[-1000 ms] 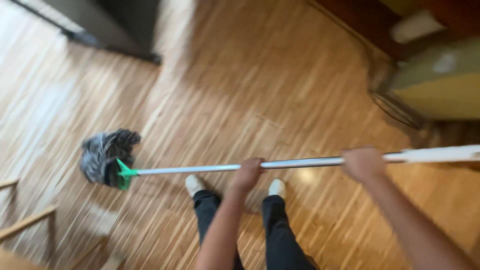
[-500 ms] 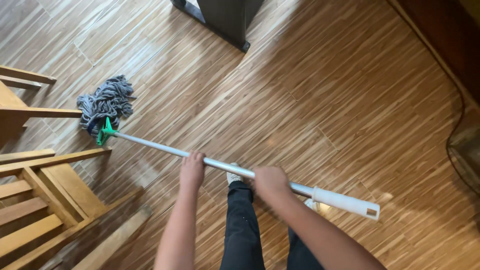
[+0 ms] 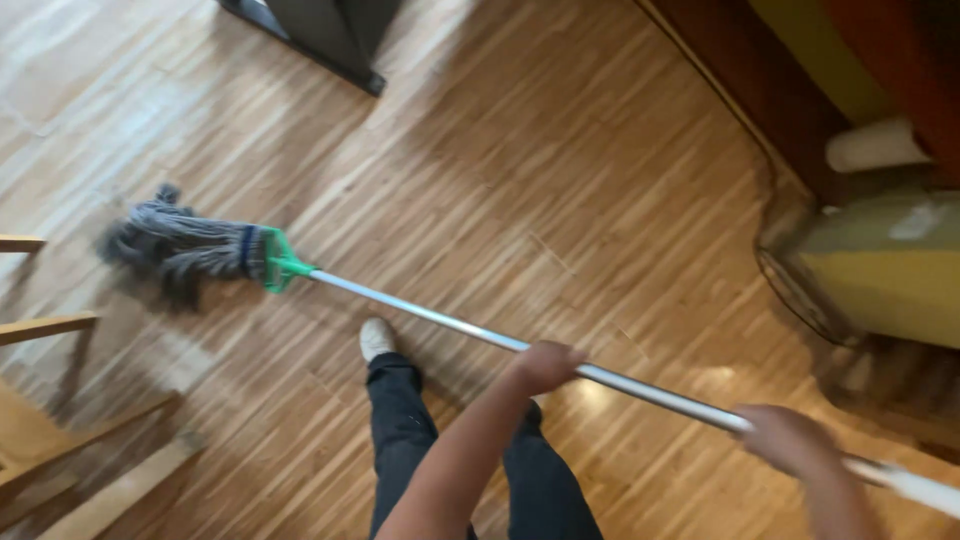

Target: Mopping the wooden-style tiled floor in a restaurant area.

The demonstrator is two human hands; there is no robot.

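Head view: left hand (image 3: 545,365) wrapped round pole (image 3: 440,322) mid-length, right hand (image 3: 790,440) gripping near end, blurred. Mop (image 3: 185,250) on floor (image 3: 560,180), near chair (image 3: 40,330). Risk: strands snagging chair leg.

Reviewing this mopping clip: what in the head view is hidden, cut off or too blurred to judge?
- Right hand: motion-blurred, so its finger wrap on the mop handle cannot be made out.
- Handle end: cut off by the right edge.
- Second shoe: hidden behind the left hand and forearm; only one white shoe shows.
- Mop head: blurred, strands indistinct.
- Wooden chair: cut off by the left edge.
- Dark furniture base: cut off at the top.
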